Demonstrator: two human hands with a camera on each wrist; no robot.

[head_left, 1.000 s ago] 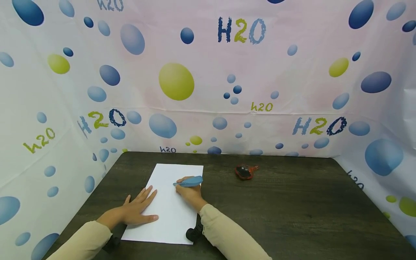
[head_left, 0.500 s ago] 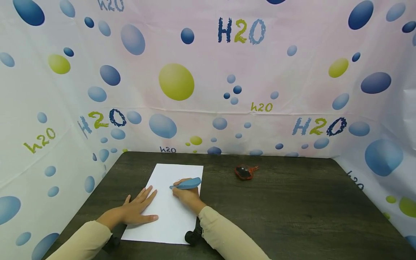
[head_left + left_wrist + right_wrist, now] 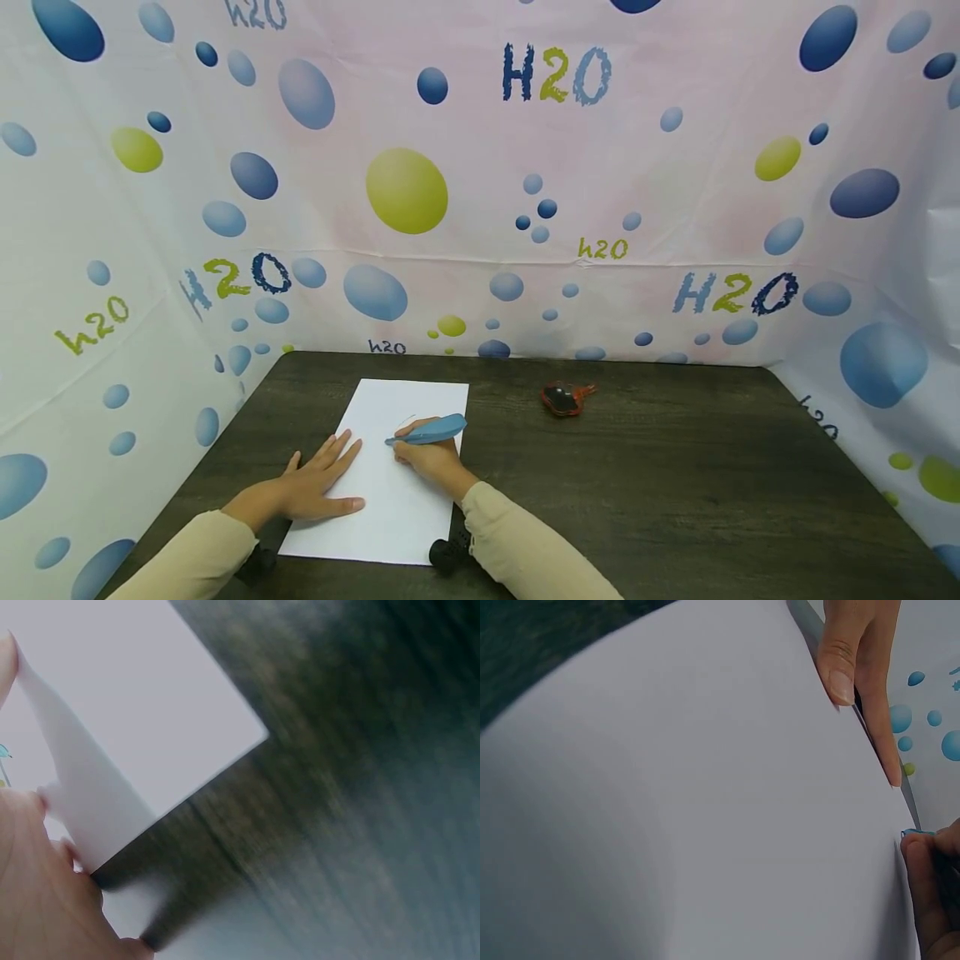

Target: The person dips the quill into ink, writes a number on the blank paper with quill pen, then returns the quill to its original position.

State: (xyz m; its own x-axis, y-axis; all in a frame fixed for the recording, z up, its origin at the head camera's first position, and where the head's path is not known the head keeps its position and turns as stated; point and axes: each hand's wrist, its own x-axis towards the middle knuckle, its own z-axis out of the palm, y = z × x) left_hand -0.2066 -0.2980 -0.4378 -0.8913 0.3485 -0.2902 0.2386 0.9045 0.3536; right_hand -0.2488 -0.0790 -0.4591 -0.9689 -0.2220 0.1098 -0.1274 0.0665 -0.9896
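Note:
A white sheet of paper lies on the dark wooden table. My left hand rests on its left side, fingers spread and straight. In the right wrist view the thumb and a finger of that left hand touch the paper. My right hand pinches a blue feather-shaped pen, its tip pointing left at the upper middle of the sheet. Just above the pen a faint thin line shows on the paper. The right wrist view shows only the tip of the pen between the fingertips.
A small orange-red object with a glossy dark oval top lies toward the back of the table. A white backdrop printed with blue and green dots surrounds it. A black device sits under the right wrist.
My right hand has moved slightly left and toward me with the pen, uncovering a faint line on the paper. The left hand has stayed in place.

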